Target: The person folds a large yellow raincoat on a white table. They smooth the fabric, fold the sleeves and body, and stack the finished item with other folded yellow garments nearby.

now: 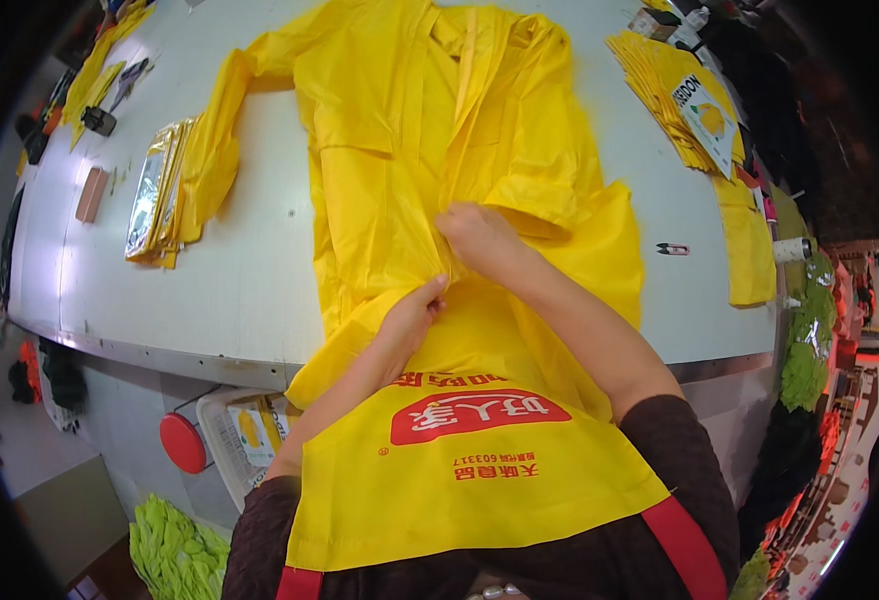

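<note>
A yellow raincoat lies front up on the white table, its collar toward the far edge and one sleeve stretched out to the left. My right hand is closed on the coat's front opening edge, near the middle. Lower and a little to the left, my left hand pinches the same front edge between thumb and fingers. Beside my right hand the other sleeve is folded across, its cuff gaping. The coat's lower part hangs over the near table edge, against the yellow apron that I wear.
Packed yellow garments in clear bags lie on the left, near a brown block. More folded yellow pieces are stacked at the right, with small thread snips and a thread cone. A red round stool stands below left.
</note>
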A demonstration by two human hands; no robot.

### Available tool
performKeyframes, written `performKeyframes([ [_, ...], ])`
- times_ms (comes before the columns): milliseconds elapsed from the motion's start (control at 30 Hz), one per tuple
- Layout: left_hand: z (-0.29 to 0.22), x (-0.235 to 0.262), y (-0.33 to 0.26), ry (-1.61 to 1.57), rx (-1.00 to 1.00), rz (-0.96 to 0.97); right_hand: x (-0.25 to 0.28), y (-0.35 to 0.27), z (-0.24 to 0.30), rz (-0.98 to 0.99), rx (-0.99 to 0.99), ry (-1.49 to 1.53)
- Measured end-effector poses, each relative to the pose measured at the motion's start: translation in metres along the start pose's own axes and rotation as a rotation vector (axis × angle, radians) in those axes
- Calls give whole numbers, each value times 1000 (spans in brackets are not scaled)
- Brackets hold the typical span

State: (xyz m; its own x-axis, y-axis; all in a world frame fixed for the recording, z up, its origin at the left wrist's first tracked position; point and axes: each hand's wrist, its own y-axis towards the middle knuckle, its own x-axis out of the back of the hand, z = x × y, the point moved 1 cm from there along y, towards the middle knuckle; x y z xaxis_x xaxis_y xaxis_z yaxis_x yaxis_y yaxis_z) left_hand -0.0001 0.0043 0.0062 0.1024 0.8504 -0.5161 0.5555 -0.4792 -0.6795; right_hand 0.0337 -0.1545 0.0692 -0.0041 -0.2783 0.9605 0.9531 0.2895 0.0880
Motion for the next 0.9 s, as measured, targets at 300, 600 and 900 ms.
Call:
performKeyframes([
  [300,27,31,-51,222,-69,-248,23,-42,-170,-792,-377,-128],
  [600,34,54,-50,87,-250,-383,20,-298,-282,-166,-904,-340],
  [900,46,31,-24,287,-253,-482,22,-180,-309,-445,-922,79],
])
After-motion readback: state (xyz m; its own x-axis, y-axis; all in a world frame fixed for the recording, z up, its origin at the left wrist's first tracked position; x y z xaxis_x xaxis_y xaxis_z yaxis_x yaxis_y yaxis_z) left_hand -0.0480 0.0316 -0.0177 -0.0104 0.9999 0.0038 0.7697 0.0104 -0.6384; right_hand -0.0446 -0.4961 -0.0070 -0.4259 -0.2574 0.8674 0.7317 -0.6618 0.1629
